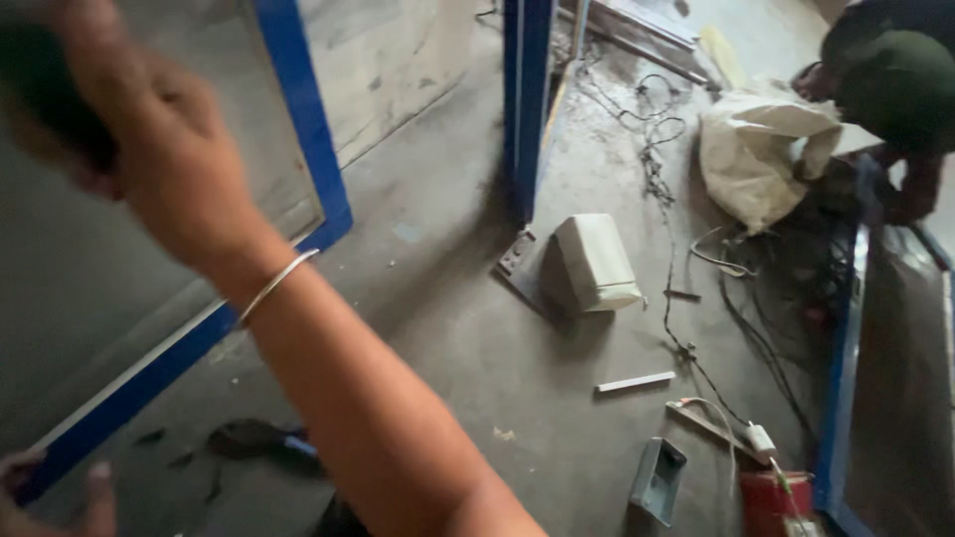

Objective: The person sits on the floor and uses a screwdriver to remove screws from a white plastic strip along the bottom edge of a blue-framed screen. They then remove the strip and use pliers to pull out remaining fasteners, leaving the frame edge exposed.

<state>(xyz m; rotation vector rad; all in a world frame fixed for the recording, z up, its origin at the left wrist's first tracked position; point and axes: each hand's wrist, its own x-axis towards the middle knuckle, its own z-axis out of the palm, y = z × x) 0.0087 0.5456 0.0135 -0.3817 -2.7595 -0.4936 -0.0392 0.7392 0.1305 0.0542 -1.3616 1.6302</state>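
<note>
I logged the right hand (149, 139) raised high at upper left, forearm crossing the view diagonally, a thin metal bangle (274, 283) on the wrist. The hand was blurred; its fingers looked curled around something dark (45, 99), but I could not tell what it was or how firmly it was gripped. The left hand (50, 492) showed only at the bottom left corner, fingertips resting on the lower edge of the blue-framed panel (298, 119); I could not tell whether it pinched the frame or merely touched it. That panel stood tilted at left, its lower corner just beside the right wrist.

On the concrete floor (448, 298) I noted a second blue upright frame (525, 99), a pale boxy block (592, 264) at its foot, tangled cables (667, 169), a white sack (756, 149), a short metal strip (635, 382) and a red container (771, 502). Another person (895, 89) crouched at upper right, well apart from my hands.
</note>
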